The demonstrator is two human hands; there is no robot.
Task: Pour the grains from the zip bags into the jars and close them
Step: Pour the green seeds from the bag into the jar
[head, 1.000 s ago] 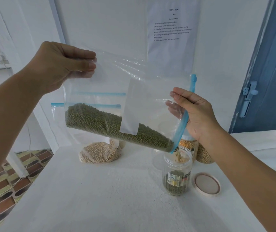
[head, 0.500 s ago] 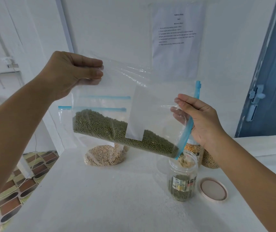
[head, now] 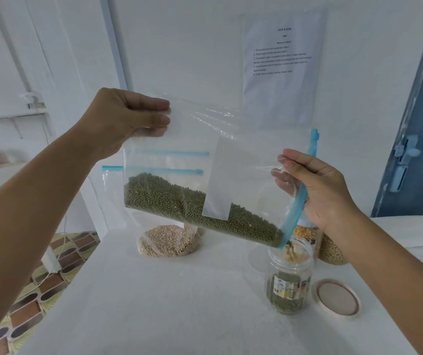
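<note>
I hold a clear zip bag of green mung beans (head: 195,203) tilted, its blue zip end low on the right. My left hand (head: 125,121) pinches the bag's upper left corner. My right hand (head: 315,185) grips the open zip edge. The bag's low corner sits just above the mouth of an open clear jar (head: 288,280) on the white table (head: 169,311), and beans fall into it. The jar is partly filled with green beans. Its round lid (head: 337,297) lies flat on the table to the right.
A zip bag of beige grains (head: 169,242) lies at the back of the table. Behind the open jar stand a jar with yellow grains (head: 306,234) and a bag of brownish grains (head: 332,251). The table's left edge drops to patterned floor. A blue door is at right.
The bag stays tilted over the jar and both hands keep their grips. The green bean level in the jar looks slightly higher. My head has shifted a little, moving the scene in frame.
</note>
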